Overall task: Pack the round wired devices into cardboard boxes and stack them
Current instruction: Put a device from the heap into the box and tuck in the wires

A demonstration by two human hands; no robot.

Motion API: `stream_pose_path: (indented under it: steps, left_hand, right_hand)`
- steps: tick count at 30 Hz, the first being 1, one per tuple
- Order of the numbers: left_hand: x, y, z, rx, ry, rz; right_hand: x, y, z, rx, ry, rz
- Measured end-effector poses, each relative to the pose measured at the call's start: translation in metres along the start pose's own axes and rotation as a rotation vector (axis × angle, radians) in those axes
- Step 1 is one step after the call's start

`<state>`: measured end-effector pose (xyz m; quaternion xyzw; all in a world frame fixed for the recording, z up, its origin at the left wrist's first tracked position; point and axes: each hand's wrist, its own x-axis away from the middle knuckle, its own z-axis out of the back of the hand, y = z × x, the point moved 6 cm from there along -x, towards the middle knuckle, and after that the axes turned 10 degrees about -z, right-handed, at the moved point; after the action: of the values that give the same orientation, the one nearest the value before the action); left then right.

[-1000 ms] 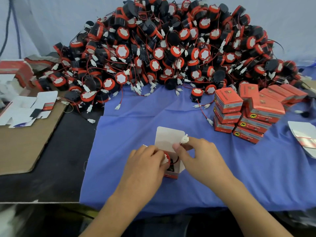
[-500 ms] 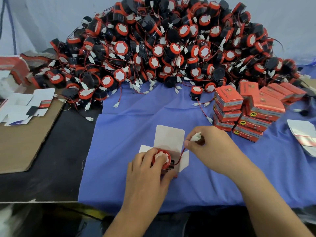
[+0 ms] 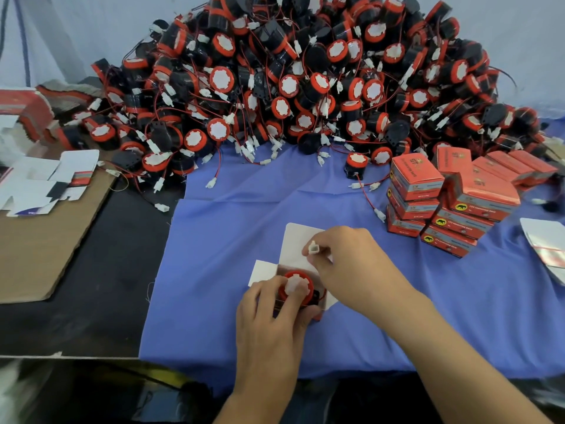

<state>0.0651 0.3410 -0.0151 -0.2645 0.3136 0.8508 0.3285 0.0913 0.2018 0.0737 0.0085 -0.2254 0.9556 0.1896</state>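
Currently the insertion step is in hand: one round wired device is seated red-and-white face up in an open carton, directly under the fingertips of the left hand. The carton and device are gripped by that hand, fingers curled round the near side, one finger pressed on the white face. The white connector is pinched between thumb and forefinger of the right hand, held just above the raised lid flap; the other fingers are loosely curled. The lead itself is hidden under that hand.

Next move, as judged: the connector and lead to be tucked down beside the device body, inside the carton walls, then side flaps and lid folded shut. Care is needed so the lead is not trapped under a flap.

Containers:
- Open carton between the hands: one device, not yet closed.
- Closed orange boxes, beyond and right of the right hand: stacked several high, contents not visible.
- Flat unfolded cartons, far left of the left hand, on a cardboard sheet; one more flat far right.
- Unpacked pile, beyond both hands: large, so the task is judged far from done.
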Motion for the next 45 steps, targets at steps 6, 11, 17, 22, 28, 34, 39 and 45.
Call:
stream_pose_path:
  steps: [6, 11, 17, 22, 28, 34, 39, 45]
  left_hand:
    - [0.005, -0.002, -0.003, 0.029, 0.044, -0.009]
    - [0.006, -0.004, -0.002, 0.080, 0.081, -0.008]
    - [0.009, -0.006, -0.003, 0.126, 0.094, -0.039]
    - [0.012, -0.008, -0.005, 0.126, 0.106, -0.051]
    - [0.013, -0.006, -0.003, 0.141, 0.128, -0.067]
    - [0.014, -0.006, -0.003, 0.116, 0.137, -0.056]
    - [0.021, -0.008, -0.003, 0.170, 0.163, -0.065]
    - [0.026, -0.017, 0.004, 0.287, 0.241, 0.127]
  right_hand:
    - [0.002, -0.010, -0.016, -0.097, -0.009, -0.015]
    - [0.001, -0.011, -0.032, -0.022, 0.003, 0.001]
    - [0.004, -0.012, -0.037, -0.038, -0.039, 0.096]
    - [0.015, -0.018, -0.042, -0.052, 0.000, 0.166]
    - [0.012, -0.012, -0.041, -0.138, -0.015, 0.138]
    - [0.008, -0.004, -0.047, -0.203, -0.048, 0.072]
    - [0.007, -0.003, -0.049, -0.113, 0.006, 0.095]
    - [0.005, -0.004, -0.050, -0.065, 0.015, 0.106]
